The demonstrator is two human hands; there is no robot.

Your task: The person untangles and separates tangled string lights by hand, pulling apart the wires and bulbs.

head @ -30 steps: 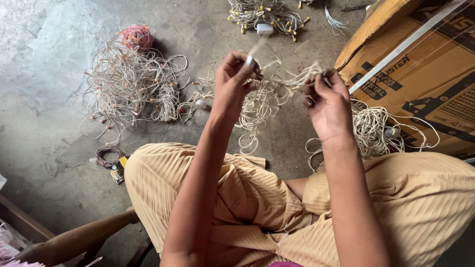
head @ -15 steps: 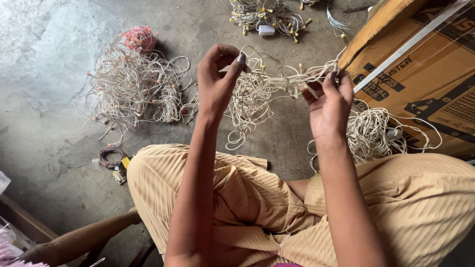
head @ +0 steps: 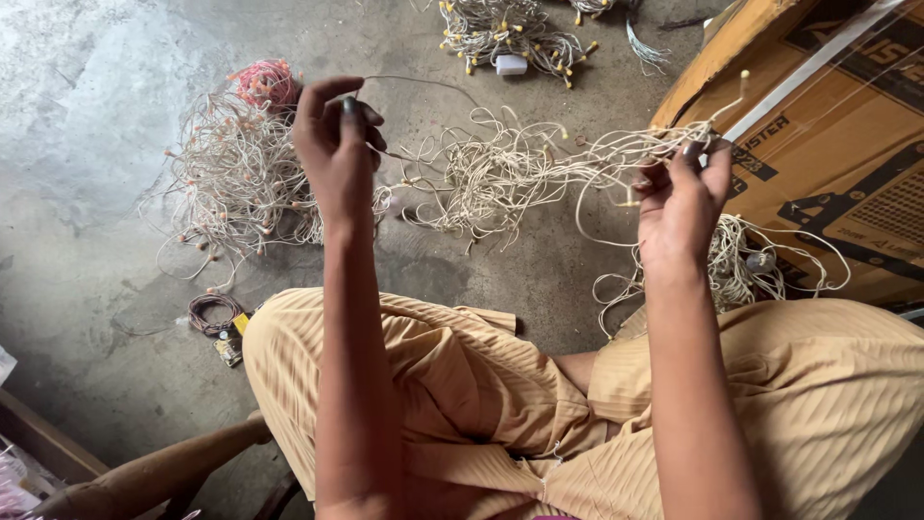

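Head view: left hand (head: 332,144) and right hand (head: 679,197), fingers pinching a tangled cream light string (head: 500,173) stretched between them above the floor (head: 87,144). Brown cardboard box (head: 837,144), white-strapped with black print, at right.

Single head view only, no second camera sharing the scene. Camera is sitting on the person's head, looking steeply down and slightly forward over the forearms. It is framing close: left hand (head: 337,144) and right hand (head: 679,197) are raised mid-frame, the lap in tan trousers (head: 462,385) is filling the bottom. Concrete floor (head: 87,144) is taking up the top and left, and a cardboard box (head: 847,125) is cutting into the upper right corner.
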